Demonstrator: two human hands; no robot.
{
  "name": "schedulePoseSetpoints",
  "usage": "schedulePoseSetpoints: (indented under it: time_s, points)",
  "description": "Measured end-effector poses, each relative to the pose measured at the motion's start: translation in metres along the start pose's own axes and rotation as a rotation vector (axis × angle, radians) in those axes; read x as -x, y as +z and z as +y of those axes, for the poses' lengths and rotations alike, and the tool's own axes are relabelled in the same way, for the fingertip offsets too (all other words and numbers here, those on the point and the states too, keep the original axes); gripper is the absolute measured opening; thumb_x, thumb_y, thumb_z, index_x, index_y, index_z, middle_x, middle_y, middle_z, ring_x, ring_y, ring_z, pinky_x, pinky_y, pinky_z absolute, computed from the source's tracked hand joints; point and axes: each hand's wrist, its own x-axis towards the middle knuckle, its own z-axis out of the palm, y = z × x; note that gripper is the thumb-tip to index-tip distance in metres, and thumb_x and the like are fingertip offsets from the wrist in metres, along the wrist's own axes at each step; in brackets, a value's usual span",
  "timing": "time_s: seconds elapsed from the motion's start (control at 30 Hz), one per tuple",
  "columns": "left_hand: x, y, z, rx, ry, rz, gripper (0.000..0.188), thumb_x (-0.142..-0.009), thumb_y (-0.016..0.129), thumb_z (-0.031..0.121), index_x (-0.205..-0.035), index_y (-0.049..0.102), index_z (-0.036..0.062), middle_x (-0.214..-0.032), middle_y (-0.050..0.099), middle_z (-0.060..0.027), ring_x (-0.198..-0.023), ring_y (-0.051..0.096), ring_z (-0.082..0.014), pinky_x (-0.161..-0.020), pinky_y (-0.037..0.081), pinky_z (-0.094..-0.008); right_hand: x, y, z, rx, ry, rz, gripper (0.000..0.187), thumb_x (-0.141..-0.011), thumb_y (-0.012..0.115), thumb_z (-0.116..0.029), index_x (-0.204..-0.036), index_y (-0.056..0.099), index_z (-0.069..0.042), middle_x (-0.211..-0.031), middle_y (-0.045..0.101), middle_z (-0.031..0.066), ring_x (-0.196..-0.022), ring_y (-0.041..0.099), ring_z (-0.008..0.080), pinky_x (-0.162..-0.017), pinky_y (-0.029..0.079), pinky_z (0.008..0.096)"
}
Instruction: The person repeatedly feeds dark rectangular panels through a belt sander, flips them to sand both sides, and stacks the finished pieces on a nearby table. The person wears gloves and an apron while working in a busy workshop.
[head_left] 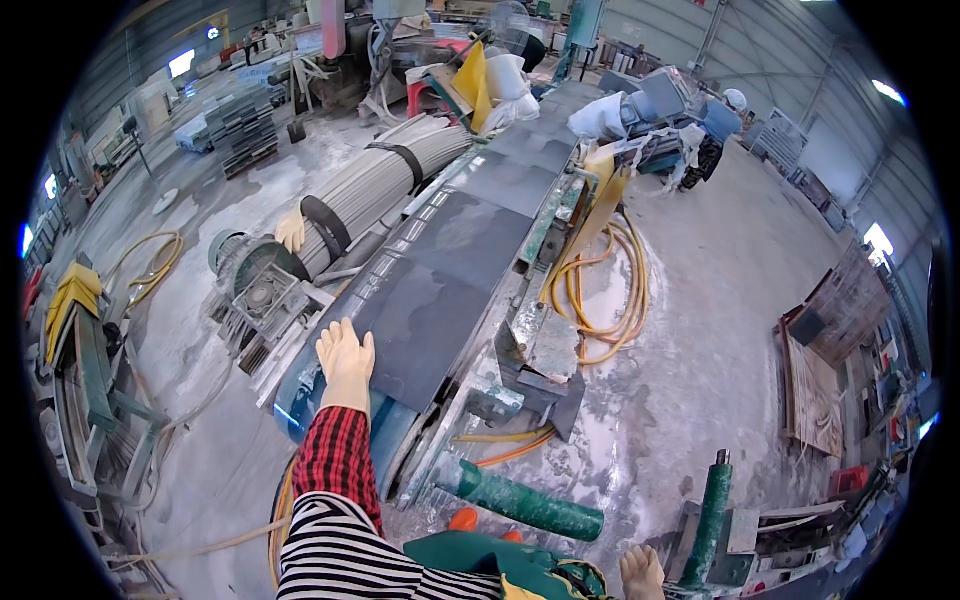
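Note:
Dark grey flat slabs [415, 325] lie in a row along a conveyor [405, 432], with wet patches on their tops. My left hand [346, 362], in a cream glove, reaches to the near left edge of the closest slab. Its fingers are stretched out and it grips nothing; whether the fingertips touch the slab I cannot tell. Low at the right, my right hand [642, 573], also gloved, hangs beside my body with its fingers loosely apart and nothing in it. A green roller [530, 507] sticks out to the right of the conveyor's near end.
Left of the conveyor are a motor [262, 290] and a strapped bundle of long thin strips [400, 170]. Yellow hoses [625, 290] lie coiled on the floor at the right. A person [715, 125] bends by machinery at the far right. A green post [712, 520] stands near my right hand.

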Motion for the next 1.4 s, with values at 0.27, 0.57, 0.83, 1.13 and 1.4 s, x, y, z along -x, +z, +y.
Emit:
schedulePoseSetpoints:
  time_s: [0.27, 0.57, 0.83, 1.13, 1.4]
  points:
    - [-0.007, 0.012, 0.097, 0.017, 0.517, -0.084, 0.047, -0.097, 0.051, 0.041, -0.133, 0.054, 0.0118, -0.131, 0.058, -0.0064, -0.122, 0.051, -0.0280, -0.104, 0.038, -0.0430, 0.078, 0.028, -0.008, -0.049, -0.034, 0.123, 0.063, -0.103, 0.054, -0.028, -0.155, 0.024, -0.007, -0.156, 0.034, 0.0184, -0.145, 0.032, 0.0368, -0.123, 0.026, 0.0489]
    - [0.062, -0.036, 0.036, 0.088, 0.613, -0.008, 0.047, -0.093, 0.060, 0.028, -0.136, 0.054, 0.0096, -0.134, 0.058, -0.0103, -0.127, 0.047, -0.0347, -0.115, 0.029, -0.0495, 0.061, -0.017, 0.035, -0.212, 0.125, 0.371, 0.046, -0.104, 0.052, -0.031, -0.144, 0.040, -0.012, -0.149, 0.045, 0.0135, -0.140, 0.040, 0.0352, -0.120, 0.032, 0.0472]
    - [0.038, -0.039, -0.035, 0.079, 0.454, 0.088, 0.039, -0.096, 0.057, 0.025, -0.132, 0.060, 0.0109, -0.124, 0.062, -0.0172, -0.124, 0.052, -0.0398, -0.113, 0.033, -0.0487, 0.038, 0.016, 0.013, -0.081, 0.104, 0.433, 0.037, -0.104, 0.049, -0.031, -0.133, 0.049, -0.008, -0.127, 0.057, 0.0124, -0.117, 0.055, 0.0295, -0.101, 0.045, 0.0406]
    - [-0.045, -0.001, 0.017, 0.246, 0.704, -0.112, 0.034, -0.101, 0.050, 0.023, -0.132, 0.058, 0.0116, -0.109, 0.065, -0.0128, -0.098, 0.059, -0.0354, -0.091, 0.043, -0.0438, 0.022, 0.078, -0.013, -0.087, -0.021, 0.494, 0.033, -0.102, 0.055, -0.023, -0.133, 0.053, -0.012, -0.125, 0.062, 0.0139, -0.107, 0.064, 0.0337, -0.088, 0.056, 0.0409]
    - [-0.111, 0.007, 0.082, 0.013, 0.511, -0.154, 0.040, -0.102, 0.046, 0.032, -0.140, 0.051, 0.0205, -0.125, 0.060, -0.0204, -0.114, 0.057, -0.0400, -0.100, 0.046, -0.0478, 0.060, 0.009, 0.023, -0.124, -0.021, 0.500, 0.052, -0.101, 0.057, -0.034, -0.145, 0.041, -0.012, -0.135, 0.056, 0.0194, -0.117, 0.059, 0.0376, -0.100, 0.049, 0.0469]
